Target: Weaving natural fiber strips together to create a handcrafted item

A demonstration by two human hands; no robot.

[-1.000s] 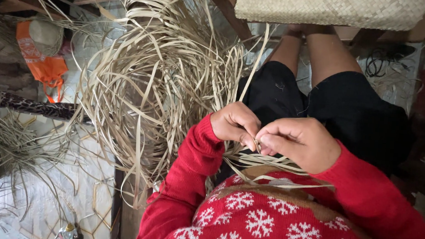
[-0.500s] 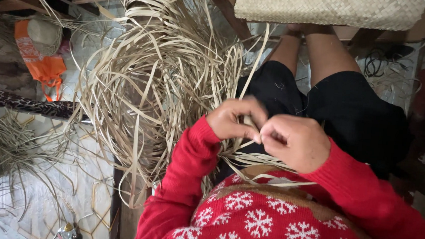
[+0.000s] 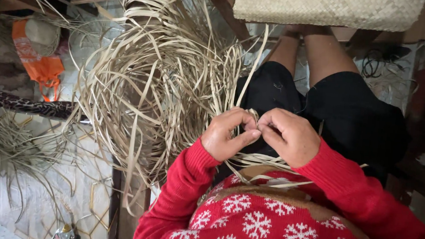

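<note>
Tiled floor [image 3: 96, 176] under loose straw strips [image 3: 160, 76]

The left hand [image 3: 229, 133] and the right hand [image 3: 288, 135] meet fingertip to fingertip above the lap, pinching a pale straw strip [image 3: 252, 118] between them. Both wrists wear red sweater sleeves [image 3: 188, 182]. Left of the hands spreads a big loose tangle of flat straw strips [image 3: 151, 75]; a few run under the hands across the snowflake sweater [image 3: 265, 223]. Beyond the hands lie black shorts [image 3: 352, 114], and beyond those a woven mat [image 3: 330, 8]. Far left of the tangle sits an orange bag [image 3: 39, 65].
</note>
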